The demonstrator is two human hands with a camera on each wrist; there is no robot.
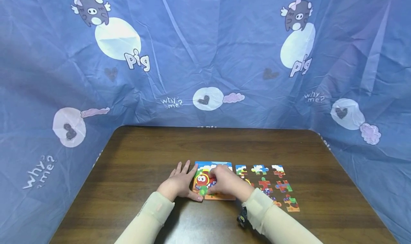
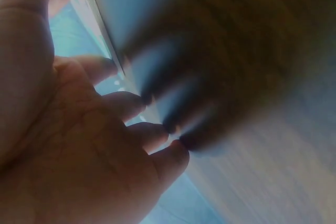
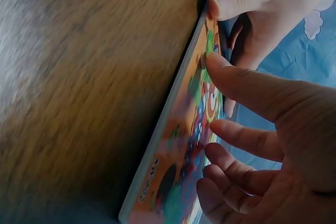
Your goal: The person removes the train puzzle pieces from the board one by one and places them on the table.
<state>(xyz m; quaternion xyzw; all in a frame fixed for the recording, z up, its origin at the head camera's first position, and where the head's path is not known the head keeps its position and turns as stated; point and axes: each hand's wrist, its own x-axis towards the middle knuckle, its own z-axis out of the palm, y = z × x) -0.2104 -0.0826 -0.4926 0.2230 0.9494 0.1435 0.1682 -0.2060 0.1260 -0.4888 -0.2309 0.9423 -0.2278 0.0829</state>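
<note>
A flat jigsaw puzzle board (image 1: 219,197) lies on the table, showing a bright cartoon picture with a red round-faced figure at its left. My left hand (image 1: 181,183) rests at the board's left side, fingers spread, and its thumb touches the near left corner. Over the middle of the picture is my right hand (image 1: 228,182), which hides part of it. In the right wrist view, the thumb and fingertips of the right hand (image 3: 294,124) come down on the board's printed face (image 3: 163,177), spaced apart with no loose piece showing between them.
Several loose jigsaw pieces lie in rough rows right of the board, among them a far-right piece (image 1: 278,171), a blue-and-white piece (image 1: 259,169) and a near-right piece (image 1: 291,203). My right forearm partly covers the nearer ones. A blue printed curtain (image 1: 205,58) surrounds the brown table (image 1: 154,140).
</note>
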